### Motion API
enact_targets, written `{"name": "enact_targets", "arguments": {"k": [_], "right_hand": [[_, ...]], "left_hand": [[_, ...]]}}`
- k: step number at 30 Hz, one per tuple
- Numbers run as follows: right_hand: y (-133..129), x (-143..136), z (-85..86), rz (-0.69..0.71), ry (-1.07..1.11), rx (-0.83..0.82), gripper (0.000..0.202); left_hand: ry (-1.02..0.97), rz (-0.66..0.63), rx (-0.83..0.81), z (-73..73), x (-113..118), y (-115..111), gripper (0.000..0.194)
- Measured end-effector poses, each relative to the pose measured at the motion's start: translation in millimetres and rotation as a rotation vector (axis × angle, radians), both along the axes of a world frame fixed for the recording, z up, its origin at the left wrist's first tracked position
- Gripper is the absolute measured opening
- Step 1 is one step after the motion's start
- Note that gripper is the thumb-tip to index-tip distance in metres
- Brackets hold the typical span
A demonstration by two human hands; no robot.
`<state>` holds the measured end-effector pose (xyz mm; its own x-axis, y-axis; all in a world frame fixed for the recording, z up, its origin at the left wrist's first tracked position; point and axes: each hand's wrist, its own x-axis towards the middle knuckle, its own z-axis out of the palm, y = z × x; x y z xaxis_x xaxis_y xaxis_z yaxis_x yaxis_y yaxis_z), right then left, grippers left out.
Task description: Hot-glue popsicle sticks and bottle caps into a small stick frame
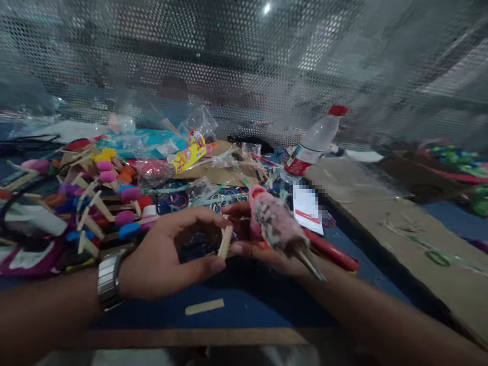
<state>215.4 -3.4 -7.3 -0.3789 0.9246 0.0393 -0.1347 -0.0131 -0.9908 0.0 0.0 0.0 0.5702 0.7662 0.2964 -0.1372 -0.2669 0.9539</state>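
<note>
My left hand (163, 249), with a metal watch (110, 278) at its wrist, pinches a small piece of pale wooden sticks (225, 242) between thumb and fingertips. Beside it, my right hand (259, 251) is curled around a pink glue gun (276, 221), its body smeared or wrapped in grey-white stuff and a thin rod jutting out toward me. The right thumb and fingertips come close to the wooden piece; whether they touch it I cannot tell. Below the hands, a single flat wooden stick (205, 307) lies on the blue tabletop (263, 310).
Left of my hands is a heap of stick pieces with coloured pads (129, 231). Farther back lie a yellow wrapper (190, 155) and clear plastic bags. A red-capped bottle (316, 140) leans behind, near a red-handled tool (335, 251). Cardboard (412, 239) covers the right side.
</note>
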Motion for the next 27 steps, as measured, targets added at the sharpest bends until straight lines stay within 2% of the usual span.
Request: {"name": "enact_targets", "arguments": {"k": [3, 6, 10, 16, 27], "right_hand": [[5, 6, -2.6, -0.037, 0.004, 0.053, 0.048], [10, 10, -7.9, -0.134, 0.028, 0.122, 0.039], [15, 14, -14.3, -0.296, -0.026, 0.268, 0.034], [17, 14, -16.5, -0.418, -0.136, 0.410, 0.029], [13, 11, -16.2, -0.391, -0.104, 0.404, 0.035]], "left_hand": [[-0.056, 0.075, -0.048, -1.1, 2, 4, 0.036], [-0.101, 0.128, -0.043, -2.1, 4, 7, 0.036], [-0.114, 0.133, -0.004, -3.0, 3, 7, 0.036], [-0.106, 0.161, 0.034, -3.6, 3, 9, 0.038], [-0.067, 0.115, 0.045, -4.0, 2, 7, 0.037]]}}
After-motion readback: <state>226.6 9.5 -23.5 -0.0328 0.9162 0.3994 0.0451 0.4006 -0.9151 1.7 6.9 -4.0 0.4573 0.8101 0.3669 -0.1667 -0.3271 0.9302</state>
